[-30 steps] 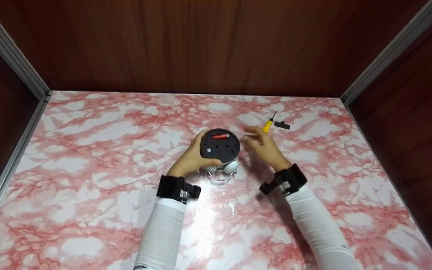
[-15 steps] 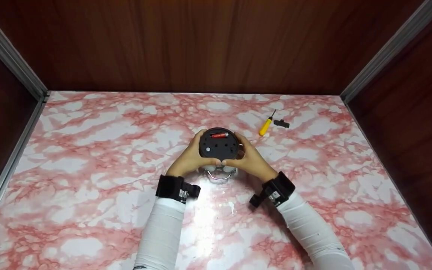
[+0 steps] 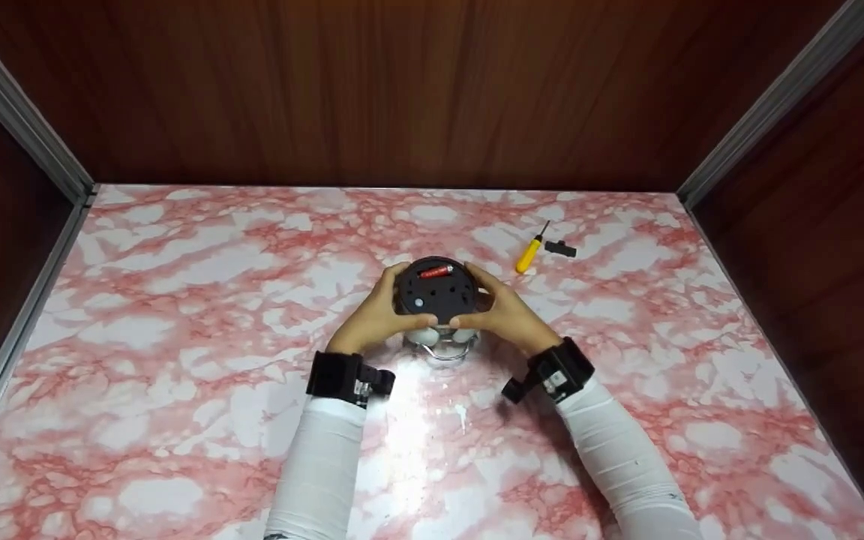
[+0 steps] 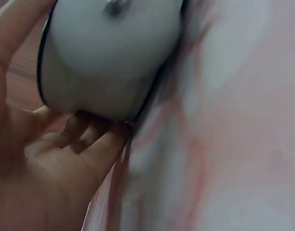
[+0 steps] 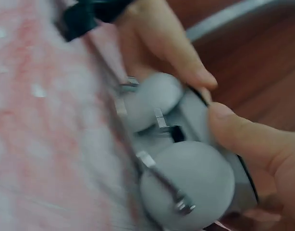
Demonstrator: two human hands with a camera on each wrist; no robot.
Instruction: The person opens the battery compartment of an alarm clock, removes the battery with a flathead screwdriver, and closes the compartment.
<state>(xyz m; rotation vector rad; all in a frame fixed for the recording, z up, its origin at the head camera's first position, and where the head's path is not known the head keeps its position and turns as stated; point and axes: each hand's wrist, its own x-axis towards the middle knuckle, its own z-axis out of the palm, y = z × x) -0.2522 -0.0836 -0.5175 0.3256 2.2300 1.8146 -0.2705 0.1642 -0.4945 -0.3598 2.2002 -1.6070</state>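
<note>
A twin-bell alarm clock (image 3: 441,298) has its black back turned up in the head view, bells and wire handle toward the person. In its slot a red battery (image 3: 436,271) lies at a slight slant. My left hand (image 3: 372,311) grips the left side of the clock, thumb along the near edge. On the opposite side my right hand (image 3: 507,315) holds it the same way, the two thumbs almost meeting. The right wrist view shows the two pale bells (image 5: 188,185) and the metal handle. Fingers (image 4: 106,147) reach round the casing in the left wrist view.
Beyond the right hand, a yellow-handled screwdriver (image 3: 528,255) lies on the pink marbled table (image 3: 177,390). A small black cover piece (image 3: 560,248) is beside its shaft. Dark wood panels (image 3: 402,90) rise behind the table and at both sides.
My right hand has come left from beside the screwdriver onto the clock's right side. The battery slants more than before, and the left hand keeps its grip.
</note>
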